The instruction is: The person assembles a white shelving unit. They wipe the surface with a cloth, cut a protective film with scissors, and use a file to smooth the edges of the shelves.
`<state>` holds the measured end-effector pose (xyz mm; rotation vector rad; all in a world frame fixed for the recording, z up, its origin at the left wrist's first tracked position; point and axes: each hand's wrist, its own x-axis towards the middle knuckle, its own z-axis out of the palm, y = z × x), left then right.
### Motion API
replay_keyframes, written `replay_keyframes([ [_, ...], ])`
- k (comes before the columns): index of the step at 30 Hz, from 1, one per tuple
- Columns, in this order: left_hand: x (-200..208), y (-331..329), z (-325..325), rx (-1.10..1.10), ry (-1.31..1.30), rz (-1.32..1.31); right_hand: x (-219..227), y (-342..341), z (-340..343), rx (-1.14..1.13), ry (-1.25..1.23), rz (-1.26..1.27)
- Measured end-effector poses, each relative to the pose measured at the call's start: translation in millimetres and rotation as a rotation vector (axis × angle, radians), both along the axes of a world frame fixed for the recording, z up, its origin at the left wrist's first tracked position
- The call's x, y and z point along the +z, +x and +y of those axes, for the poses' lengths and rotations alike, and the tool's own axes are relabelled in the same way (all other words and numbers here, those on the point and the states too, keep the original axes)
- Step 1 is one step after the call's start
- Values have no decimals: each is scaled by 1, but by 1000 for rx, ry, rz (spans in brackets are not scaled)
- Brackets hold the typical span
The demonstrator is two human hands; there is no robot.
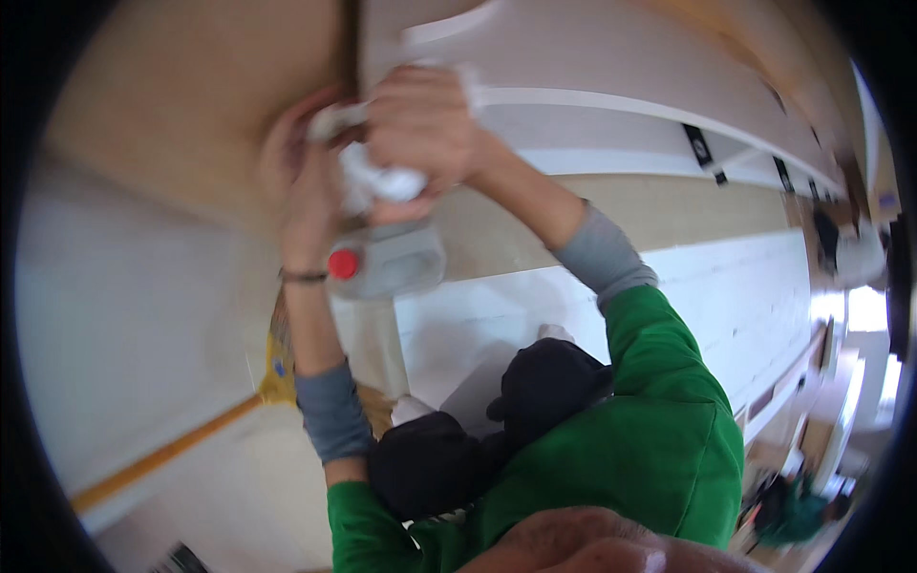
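Both hands are raised close together at the edge of a tan board, somewhat blurred by motion. My right hand (420,124) is closed round a crumpled white cloth (382,180), which sticks out above and below the fist. Beside it, the fingers of my left hand (304,177) curl about a white end of what looks like the same cloth; their tips are smeared. Below the hands is a clear plastic jug (396,263) with a red cap (343,264). I cannot tell whether either hand touches it.
The tan board (210,86) fills the upper left. White shelf-like panels with a rim (621,105) curve along the upper right. A yellow broom head (278,368) with a wooden handle (167,454) lies at left. Another person (791,511) is far off at lower right.
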<state>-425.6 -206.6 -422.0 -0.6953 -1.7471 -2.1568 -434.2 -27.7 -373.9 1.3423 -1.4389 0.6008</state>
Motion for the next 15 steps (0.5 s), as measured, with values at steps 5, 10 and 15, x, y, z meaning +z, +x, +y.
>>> replay_keyframes([
  [5,14,24,21,702,-324,550,-13,60,74,-111,-322,-50],
  [10,54,25,129,415,-842,966,-87,124,232,-576,-807,-106],
  [15,64,36,264,267,-1020,1104,-75,151,377,-986,-1244,5],
])
